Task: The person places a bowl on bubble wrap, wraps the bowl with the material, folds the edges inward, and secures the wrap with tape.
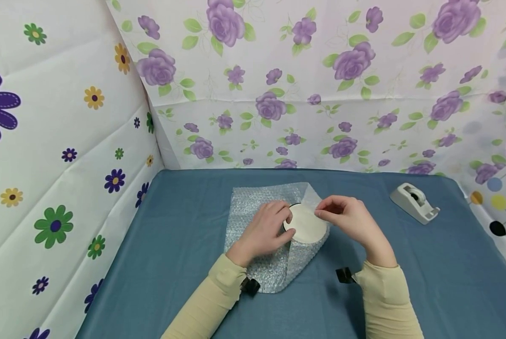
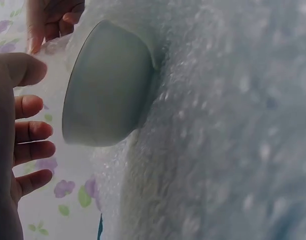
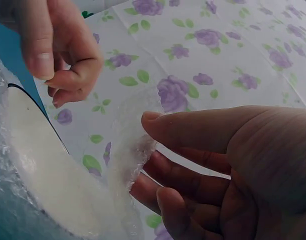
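A cream bowl with a thin dark rim stands on a sheet of bubble wrap. Part of the wrap is folded up over the bowl's near side. My right hand pinches a raised edge of the wrap between thumb and fingers, at the bowl's right. Close to the bowl's left rim is my left hand, its fingers loosely bent and holding nothing. From the left wrist view, the bowl's smooth outer wall shows, with a gap between it and the left fingers.
At the right back of the blue-covered table sits a white tape dispenser. Flowered curtains hang behind and to the left. Small black camera mounts stick out from both wrists.
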Available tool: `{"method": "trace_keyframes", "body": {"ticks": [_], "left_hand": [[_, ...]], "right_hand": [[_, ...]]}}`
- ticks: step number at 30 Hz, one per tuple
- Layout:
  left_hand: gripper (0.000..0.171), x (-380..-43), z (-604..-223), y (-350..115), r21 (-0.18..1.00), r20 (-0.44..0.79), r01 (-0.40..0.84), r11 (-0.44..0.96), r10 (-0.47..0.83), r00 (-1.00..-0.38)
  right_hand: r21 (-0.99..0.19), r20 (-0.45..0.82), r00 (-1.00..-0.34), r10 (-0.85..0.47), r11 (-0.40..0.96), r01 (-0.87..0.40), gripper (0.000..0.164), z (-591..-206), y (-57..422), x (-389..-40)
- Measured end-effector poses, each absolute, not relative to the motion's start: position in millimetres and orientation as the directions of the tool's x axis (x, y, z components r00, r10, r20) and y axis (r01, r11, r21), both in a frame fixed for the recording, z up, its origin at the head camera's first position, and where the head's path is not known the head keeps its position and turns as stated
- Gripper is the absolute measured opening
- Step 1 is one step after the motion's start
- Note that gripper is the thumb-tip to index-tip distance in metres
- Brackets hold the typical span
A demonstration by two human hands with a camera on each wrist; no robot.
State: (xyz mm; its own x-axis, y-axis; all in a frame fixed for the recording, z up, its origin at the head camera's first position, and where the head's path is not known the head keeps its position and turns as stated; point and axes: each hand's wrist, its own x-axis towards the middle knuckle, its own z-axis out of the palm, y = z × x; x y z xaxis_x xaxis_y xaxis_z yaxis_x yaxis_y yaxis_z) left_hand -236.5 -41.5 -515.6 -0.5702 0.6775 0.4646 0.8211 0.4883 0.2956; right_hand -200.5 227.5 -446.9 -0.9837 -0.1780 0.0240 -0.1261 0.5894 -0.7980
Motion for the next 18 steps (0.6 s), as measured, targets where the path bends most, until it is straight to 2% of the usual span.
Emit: {"method": "trace_keyframes", "body": {"ticks": [7, 13, 18], "left_hand": [[0.004, -245.0, -508.0, -58.0, 0.347, 0.514, 0.782, 0.517, 0.593, -0.62], [0.011, -252.8, -505.4, -73.8, 0.401, 0.517, 0.699, 0.592, 0.483, -0.706], [0.013, -255.5, -503.4, -80.4, 0.424, 0.546, 0.68, 0.598, 0.431, -0.719]], "right_hand": [[-0.783, 0.031, -0.984, -0.173, 0.608, -0.131, 0.014, -448.0, 220.0, -201.7], [-0.764, 0.01, -0.982, -0.187, 0.632, -0.128, 0.011, -449.5, 214.3, -201.6], [-0.748, -0.004, -0.98, -0.201, 0.65, -0.131, 0.009, -451.8, 209.5, -201.4]]}}
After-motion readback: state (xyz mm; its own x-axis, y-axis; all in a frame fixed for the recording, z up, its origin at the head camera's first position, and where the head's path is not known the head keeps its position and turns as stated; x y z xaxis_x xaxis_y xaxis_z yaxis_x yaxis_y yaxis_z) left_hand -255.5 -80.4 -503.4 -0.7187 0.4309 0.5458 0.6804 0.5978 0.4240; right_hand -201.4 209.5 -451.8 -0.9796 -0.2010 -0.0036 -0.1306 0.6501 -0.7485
